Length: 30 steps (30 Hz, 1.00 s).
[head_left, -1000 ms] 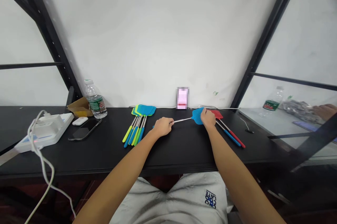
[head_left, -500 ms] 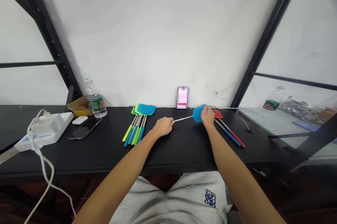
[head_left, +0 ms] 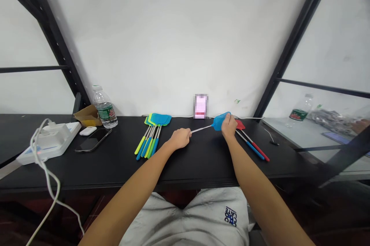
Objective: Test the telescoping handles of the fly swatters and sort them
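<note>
Fingers of the left hand (head_left: 180, 138) are wrapped around the near end of a blue swatter (head_left: 218, 123), whose grip is hidden in the fist; its thin metal shaft runs out rightward and slightly up between the hands. The right hand (head_left: 229, 124) is clamped on the far edge of the swatter's head, thumb flat on the mesh. Whether the swatter touches the worktop (head_left: 199, 165) below cannot be told. Black surface stretches from the hands to the straight front edge, and a strip separates the left hand from a bundle (head_left: 150, 138) on its left. At the back the worktop meets the white wall (head_left: 185, 46), leaving only a narrow margin beyond the mesh. Just right of the right hand, a red swatter (head_left: 260, 152) and another blue one (head_left: 254, 150) lie side by side, slanting toward the front. The bundle has smooth lime, green and blue grips, slim metal shafts and flat, overlapping heads. Farther left are a glossy dark phone (head_left: 94, 140), a rounded white case (head_left: 88, 131), a brown box (head_left: 88, 116) and a clear plastic bottle (head_left: 105, 111).
</note>
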### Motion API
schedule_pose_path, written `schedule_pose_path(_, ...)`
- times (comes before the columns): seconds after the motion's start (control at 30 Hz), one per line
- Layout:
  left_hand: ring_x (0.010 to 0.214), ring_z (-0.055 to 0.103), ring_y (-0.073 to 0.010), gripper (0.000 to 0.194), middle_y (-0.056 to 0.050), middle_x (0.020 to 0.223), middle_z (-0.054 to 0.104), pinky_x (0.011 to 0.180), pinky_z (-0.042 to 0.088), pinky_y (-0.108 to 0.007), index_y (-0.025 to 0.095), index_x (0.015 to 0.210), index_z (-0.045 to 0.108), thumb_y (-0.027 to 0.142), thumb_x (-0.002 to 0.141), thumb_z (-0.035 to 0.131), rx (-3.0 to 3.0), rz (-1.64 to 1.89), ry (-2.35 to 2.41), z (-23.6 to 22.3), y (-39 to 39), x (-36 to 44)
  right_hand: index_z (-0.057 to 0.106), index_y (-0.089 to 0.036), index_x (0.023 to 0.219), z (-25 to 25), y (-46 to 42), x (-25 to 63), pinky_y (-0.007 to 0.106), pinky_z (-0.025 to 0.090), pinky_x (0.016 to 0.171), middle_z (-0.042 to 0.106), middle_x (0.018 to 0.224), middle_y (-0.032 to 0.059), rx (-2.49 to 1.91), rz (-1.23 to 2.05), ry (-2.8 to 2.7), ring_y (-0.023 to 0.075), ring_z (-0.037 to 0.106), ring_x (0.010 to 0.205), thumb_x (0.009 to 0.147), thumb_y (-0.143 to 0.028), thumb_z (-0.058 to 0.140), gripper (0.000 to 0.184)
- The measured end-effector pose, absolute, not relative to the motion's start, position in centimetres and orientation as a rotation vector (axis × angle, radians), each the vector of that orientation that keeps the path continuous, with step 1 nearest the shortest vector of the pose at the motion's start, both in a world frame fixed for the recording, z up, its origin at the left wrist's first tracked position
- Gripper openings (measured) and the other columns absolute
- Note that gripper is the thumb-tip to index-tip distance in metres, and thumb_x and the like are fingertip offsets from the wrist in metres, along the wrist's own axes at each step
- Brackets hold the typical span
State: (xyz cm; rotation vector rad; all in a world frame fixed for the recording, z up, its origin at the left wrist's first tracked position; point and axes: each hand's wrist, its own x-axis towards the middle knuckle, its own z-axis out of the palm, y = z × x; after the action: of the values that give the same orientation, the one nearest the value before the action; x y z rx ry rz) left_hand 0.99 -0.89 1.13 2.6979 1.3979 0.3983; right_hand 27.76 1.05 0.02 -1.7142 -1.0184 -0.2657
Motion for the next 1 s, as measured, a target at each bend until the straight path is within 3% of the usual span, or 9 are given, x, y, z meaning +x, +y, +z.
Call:
schedule_pose_path(0.33, 0.092, 0.065, -0.0229, 0.026, -0.006, 0.095, 0.069, 0.073, 0.044, -0.03, 0.023, 0.089, 0.061, 0.032, 0.095, 0.037, 2.679, 0.487, 1.471, 0.85, -1.12, 1.16, 0.07, -0.01, 0.101, 0.52, 0.6, 27.8, 0.04, 0.046, 0.084, 0.068, 0.1, 0.0246, -2.078, -0.009, -1.012, 0.0349, 0.064, 0.098, 0.092, -0.058, 0.036, 0.06)
schedule_pose_path(0.77, 0.091, 0.065, -0.0231, 0.029, -0.008, 0.097, 0.069, 0.076, 0.045, -0.031, 0.022, 0.093, 0.063, 0.029, 0.096, 0.035, 2.638, 0.454, 1.476, 1.13, -1.02, 1.1, 0.066, -0.012, 0.1, 0.03, 1.25, 27.99, 0.037, 0.043, 0.087, 0.069, 0.101, 0.0222, -1.764, -0.107, -1.109, 0.0323, 0.062, 0.1, 0.095, -0.053, 0.029, 0.056)
schedule_pose_path(1.0, 0.098, 0.063, -0.0236, 0.028, -0.008, 0.1, 0.07, 0.081, 0.045, -0.032, 0.024, 0.096, 0.066, 0.031, 0.095, 0.039, 2.641, 0.463, 1.487, 0.92, -0.91, 1.03, 0.07, -0.009, 0.099, 0.17, 1.07, 28.27, 0.04, 0.045, 0.086, 0.068, 0.102, 0.0254, -2.044, 0.014, -1.138, 0.0347, 0.063, 0.1, 0.089, -0.06, 0.04, 0.06)
